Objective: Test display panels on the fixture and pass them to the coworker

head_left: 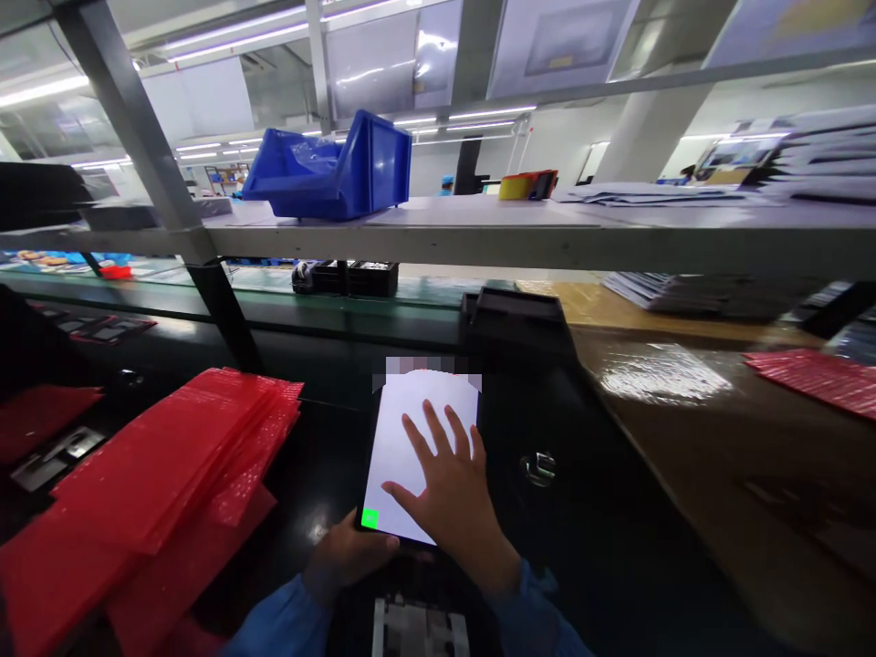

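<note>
A tablet (pixel 390 438) with a bright white screen and a small green square in its lower left corner is in the middle of the view. My left hand (pixel 349 549) grips its lower left edge, thumb along the front. Over the screen my right hand (pixel 455 493) is spread wide, fingers apart; I cannot tell whether the fingertips touch the glass. Below the tablet, near my body, lies a flat metallic part (pixel 419 630), partly cut off by the frame.
Red bubble-wrap bags (pixel 171 447) are piled at left. A small clear, shiny item (pixel 539 468) lies to the right on the black bench. Behind stands a black tray (pixel 516 319). Above runs a shelf (pixel 465 214) with a blue bin (pixel 335 169). More red bags (pixel 821 379) lie at far right.
</note>
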`<state>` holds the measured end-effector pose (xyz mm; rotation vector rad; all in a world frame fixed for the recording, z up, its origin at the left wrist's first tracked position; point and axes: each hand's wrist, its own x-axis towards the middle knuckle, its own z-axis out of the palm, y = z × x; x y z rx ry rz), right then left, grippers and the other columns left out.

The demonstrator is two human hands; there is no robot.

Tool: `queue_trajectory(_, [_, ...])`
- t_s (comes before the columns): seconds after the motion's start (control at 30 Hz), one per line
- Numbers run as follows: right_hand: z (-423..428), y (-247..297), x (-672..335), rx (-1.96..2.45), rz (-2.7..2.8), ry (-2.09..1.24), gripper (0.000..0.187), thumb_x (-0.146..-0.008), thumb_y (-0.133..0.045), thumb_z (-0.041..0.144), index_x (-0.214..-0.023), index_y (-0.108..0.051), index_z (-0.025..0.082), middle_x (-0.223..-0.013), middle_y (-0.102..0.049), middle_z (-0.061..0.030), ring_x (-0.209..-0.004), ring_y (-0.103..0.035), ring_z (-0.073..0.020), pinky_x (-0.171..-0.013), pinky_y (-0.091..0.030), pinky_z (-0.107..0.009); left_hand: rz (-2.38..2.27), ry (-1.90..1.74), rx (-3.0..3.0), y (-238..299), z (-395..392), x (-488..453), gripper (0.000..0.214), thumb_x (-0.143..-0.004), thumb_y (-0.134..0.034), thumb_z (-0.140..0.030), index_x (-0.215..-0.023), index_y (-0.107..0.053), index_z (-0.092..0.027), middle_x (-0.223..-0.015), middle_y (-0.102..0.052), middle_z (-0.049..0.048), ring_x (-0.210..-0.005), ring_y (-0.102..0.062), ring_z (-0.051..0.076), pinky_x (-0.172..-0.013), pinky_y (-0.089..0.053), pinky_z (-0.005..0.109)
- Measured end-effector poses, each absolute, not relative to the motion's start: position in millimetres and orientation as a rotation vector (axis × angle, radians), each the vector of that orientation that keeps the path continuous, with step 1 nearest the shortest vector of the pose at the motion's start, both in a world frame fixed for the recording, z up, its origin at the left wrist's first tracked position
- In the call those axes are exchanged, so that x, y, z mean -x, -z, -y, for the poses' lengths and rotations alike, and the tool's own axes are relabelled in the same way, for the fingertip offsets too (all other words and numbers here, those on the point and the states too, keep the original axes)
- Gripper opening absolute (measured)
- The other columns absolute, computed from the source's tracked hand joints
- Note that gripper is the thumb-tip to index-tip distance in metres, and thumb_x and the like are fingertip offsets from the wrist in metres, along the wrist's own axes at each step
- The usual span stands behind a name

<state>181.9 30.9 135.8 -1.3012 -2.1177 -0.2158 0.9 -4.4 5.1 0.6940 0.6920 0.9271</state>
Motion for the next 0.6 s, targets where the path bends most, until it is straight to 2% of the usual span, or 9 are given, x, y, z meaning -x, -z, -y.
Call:
queue_trajectory(0.1, [-35,-128,-181,1.157,2.163,0.122,0.036,-0.096,-0.056,0.020,-0.130,-0.067,0.020,-0.140,-0.063,-0.0122,-0.141,-0.046,-0.0325,-0.110,-0.046,-0.053,-0.551,-0.972,-0.670,-25,1,-9,0.057,-0.065,-0.090,-0.023,-0.119,-0.071,-0.016,-0.112,-0.077,0.0160,-0.114,-0.068,0.040,-0.107,-0.046,0.061])
queue_trajectory(0.17, [-38,-128,-183,1.019,2.130,0.063,0.038,-0.097,-0.042,0.006,-0.116,-0.073,0.018,-0.120,-0.074,-0.0107,-0.125,-0.063,-0.0241,-0.099,-0.056,-0.040,-0.501,-0.990,-0.646,-37,-1,-13,0.057,-0.066,-0.088,-0.019,-0.120,-0.071,-0.017,-0.115,-0.076,0.0150,-0.117,-0.067,0.039,-0.108,-0.045,0.061])
queue_trajectory(0.2, [-38,-129,-186,0.977,2.078,0.058,0.039,-0.098,-0.039,0.005,-0.112,-0.074,0.018,-0.113,-0.076,-0.0098,-0.115,-0.068,-0.0218,-0.094,-0.058,-0.037,-0.489,-0.996,-0.638,-42,-1,-14,0.056,-0.066,-0.088,-0.018,-0.119,-0.071,-0.017,-0.116,-0.076,0.0145,-0.118,-0.066,0.039,-0.108,-0.045,0.061])
queue_trajectory(0.27, [-40,-136,-193,1.004,1.899,0.100,0.032,-0.100,-0.043,0.013,-0.108,-0.073,0.020,-0.106,-0.077,-0.0092,-0.102,-0.072,-0.0212,-0.090,-0.059,-0.038,-0.474,-1.003,-0.646,-47,-1,-16,0.053,-0.067,-0.087,-0.017,-0.118,-0.072,-0.016,-0.118,-0.075,0.0146,-0.119,-0.066,0.040,-0.108,-0.045,0.062])
queue_trajectory(0.33, [-42,-146,-203,1.144,1.676,0.144,0.025,-0.100,-0.049,0.027,-0.110,-0.071,0.020,-0.106,-0.075,-0.0111,-0.097,-0.071,-0.0240,-0.087,-0.058,-0.042,-0.458,-1.011,-0.676,-46,1,-15,0.052,-0.067,-0.087,-0.018,-0.117,-0.072,-0.014,-0.117,-0.075,0.0160,-0.119,-0.065,0.041,-0.108,-0.044,0.065])
queue_trajectory(0.4, [-44,-156,-216,1.301,1.499,0.092,0.035,-0.097,-0.053,0.042,-0.118,-0.067,0.017,-0.107,-0.072,-0.0135,-0.092,-0.068,-0.0259,-0.081,-0.057,-0.044,-0.477,-1.007,-0.702,-41,4,-12,0.052,-0.066,-0.089,-0.021,-0.115,-0.073,-0.013,-0.116,-0.075,0.0177,-0.120,-0.064,0.043,-0.109,-0.043,0.066])
queue_trajectory(0.47, [-47,-165,-228,1.416,1.424,-0.098,0.050,-0.093,-0.053,0.054,-0.122,-0.064,0.014,-0.098,-0.071,-0.0119,-0.080,-0.065,-0.0239,-0.073,-0.055,-0.040,-0.564,-0.977,-0.713,-34,8,-6,0.051,-0.065,-0.090,-0.024,-0.112,-0.074,-0.014,-0.115,-0.075,0.0178,-0.122,-0.062,0.044,-0.109,-0.044,0.063])
queue_trajectory(0.53, [-50,-171,-238,1.468,1.415,-0.330,0.057,-0.090,-0.051,0.062,-0.117,-0.066,0.014,-0.080,-0.068,-0.0064,-0.067,-0.061,-0.0208,-0.065,-0.052,-0.035,-0.675,-0.934,-0.715,-29,10,-1,0.047,-0.063,-0.091,-0.024,-0.107,-0.076,-0.016,-0.114,-0.076,0.0167,-0.122,-0.062,0.043,-0.108,-0.046,0.058])
queue_trajectory(0.6, [-53,-173,-244,1.481,1.410,-0.464,0.057,-0.088,-0.050,0.068,-0.104,-0.068,0.016,-0.070,-0.063,-0.0033,-0.063,-0.059,-0.0199,-0.063,-0.048,-0.034,-0.726,-0.920,-0.695,-30,11,2,0.047,-0.060,-0.094,-0.024,-0.103,-0.077,-0.015,-0.108,-0.077,0.0162,-0.119,-0.064,0.043,-0.106,-0.047,0.056])
